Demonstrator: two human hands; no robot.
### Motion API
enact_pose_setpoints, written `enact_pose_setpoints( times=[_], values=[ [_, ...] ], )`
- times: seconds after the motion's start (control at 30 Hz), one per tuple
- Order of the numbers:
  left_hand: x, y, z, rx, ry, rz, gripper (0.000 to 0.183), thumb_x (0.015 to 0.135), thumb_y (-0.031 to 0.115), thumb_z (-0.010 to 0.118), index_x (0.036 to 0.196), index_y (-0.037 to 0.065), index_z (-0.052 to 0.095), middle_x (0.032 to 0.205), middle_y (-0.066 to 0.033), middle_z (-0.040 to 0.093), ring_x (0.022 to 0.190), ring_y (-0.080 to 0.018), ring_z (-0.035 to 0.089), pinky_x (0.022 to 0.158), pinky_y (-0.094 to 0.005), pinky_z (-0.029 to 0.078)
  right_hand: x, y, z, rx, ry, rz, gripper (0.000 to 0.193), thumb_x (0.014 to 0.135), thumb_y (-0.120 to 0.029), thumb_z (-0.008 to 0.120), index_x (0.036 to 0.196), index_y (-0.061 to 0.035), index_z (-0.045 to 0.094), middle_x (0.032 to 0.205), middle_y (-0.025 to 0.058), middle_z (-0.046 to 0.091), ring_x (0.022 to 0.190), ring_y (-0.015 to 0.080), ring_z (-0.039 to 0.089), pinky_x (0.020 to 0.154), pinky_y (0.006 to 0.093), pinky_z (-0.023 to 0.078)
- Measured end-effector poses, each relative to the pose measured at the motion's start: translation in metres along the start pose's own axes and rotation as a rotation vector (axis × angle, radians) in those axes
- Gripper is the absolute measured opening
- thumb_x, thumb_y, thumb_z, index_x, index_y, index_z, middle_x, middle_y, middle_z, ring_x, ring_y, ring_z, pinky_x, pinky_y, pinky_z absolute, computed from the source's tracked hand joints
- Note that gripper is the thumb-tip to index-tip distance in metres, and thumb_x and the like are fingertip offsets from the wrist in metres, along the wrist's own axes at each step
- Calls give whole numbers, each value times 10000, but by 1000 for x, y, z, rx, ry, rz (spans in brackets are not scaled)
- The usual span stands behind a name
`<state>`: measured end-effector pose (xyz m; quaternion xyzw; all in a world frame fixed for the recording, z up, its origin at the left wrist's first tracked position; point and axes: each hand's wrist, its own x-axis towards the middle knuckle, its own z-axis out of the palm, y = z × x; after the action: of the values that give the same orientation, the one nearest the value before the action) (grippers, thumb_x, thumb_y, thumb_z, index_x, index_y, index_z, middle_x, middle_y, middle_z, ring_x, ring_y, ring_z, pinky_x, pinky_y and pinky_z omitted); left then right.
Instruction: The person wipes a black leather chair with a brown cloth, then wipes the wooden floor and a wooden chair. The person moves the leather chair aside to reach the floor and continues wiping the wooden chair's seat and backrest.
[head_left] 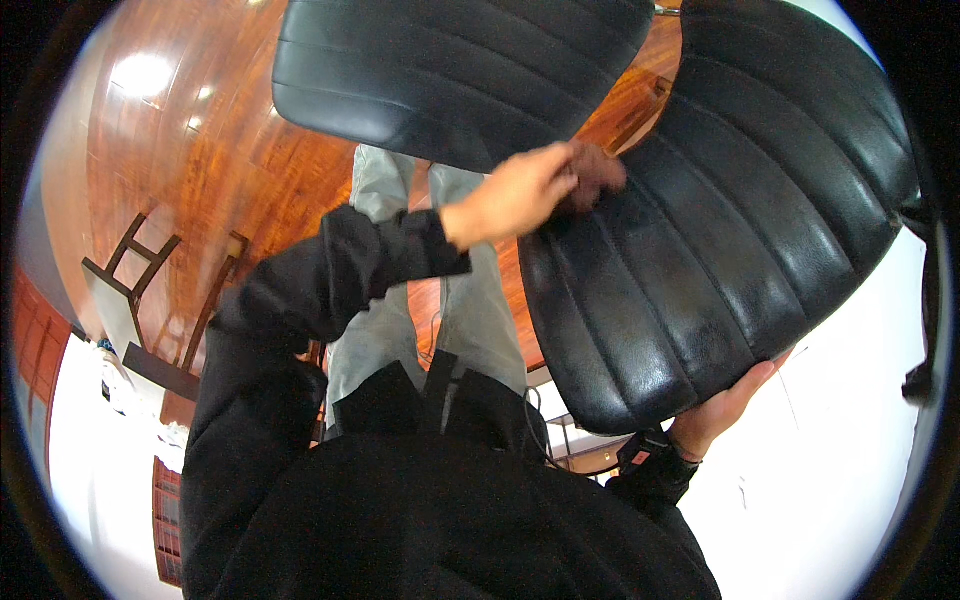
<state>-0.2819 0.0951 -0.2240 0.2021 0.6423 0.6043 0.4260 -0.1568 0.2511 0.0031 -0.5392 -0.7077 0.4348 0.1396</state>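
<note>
A black padded chair fills the upper right, its ribbed leather-like backrest [690, 230] close to me and its seat [450, 70] beyond, to the left. My left hand [515, 195] is closed on a small reddish-brown cloth [597, 177] at the backrest's left edge, near the seat. Motion blurs the cloth, so its exact shape is unclear. At the lower edge of the backrest, my right hand [722, 405] grips the rim from below. Its fingers are partly hidden behind the padding.
My legs in grey trousers [375, 190] stand in front of the seat on a glossy wooden floor [240, 130]. A dark wooden stool-like frame [135, 255] is at the left. A white wall [800, 480] rises at the right. Near my waist hangs a thin black cable [540, 425].
</note>
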Motion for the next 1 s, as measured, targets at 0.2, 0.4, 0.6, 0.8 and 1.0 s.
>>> enact_pose_setpoints(
  times=[0.2,0.4,0.6,0.8,1.0],
  values=[
    [66,-33,10,-84,-128,-198,288,947,235,554,1121,6,577,1013,-200,656,973,-346,628,851,-401,490,0,1,-1,-60,24,-16,634,1038,-413,295,1523,-37,132,1574,141,167,1425,282,229,1161,425,167],
    [61,-17,33,-146,-181,-184,322,940,283,569,1140,32,598,1021,-189,670,1008,-333,640,868,-394,489,2,-1,-2,-75,43,-16,624,1041,-405,285,1523,-38,132,1571,146,173,1424,285,230,1163,423,164],
    [27,38,32,-9,-167,26,294,938,254,560,1116,23,591,1020,-224,648,1019,-400,604,880,-450,471,2,-2,-4,21,-13,7,606,1047,-396,261,1522,-41,135,1556,161,193,1408,287,259,1159,430,181],
    [-3,81,33,-38,-116,179,348,916,203,600,1189,-11,569,1134,-212,617,1097,-362,578,937,-424,457,3,3,-13,83,-73,43,615,1046,-399,303,1522,-44,144,1552,158,209,1403,276,262,1149,409,210],
    [-41,104,32,-38,-216,183,371,894,168,637,1214,-4,561,1214,-213,589,1158,-363,560,981,-401,448,-3,-34,-24,-238,-97,34,522,1004,-163,451,1484,-40,288,1448,161,398,1300,216,430,1073,349,352]
  ],
)
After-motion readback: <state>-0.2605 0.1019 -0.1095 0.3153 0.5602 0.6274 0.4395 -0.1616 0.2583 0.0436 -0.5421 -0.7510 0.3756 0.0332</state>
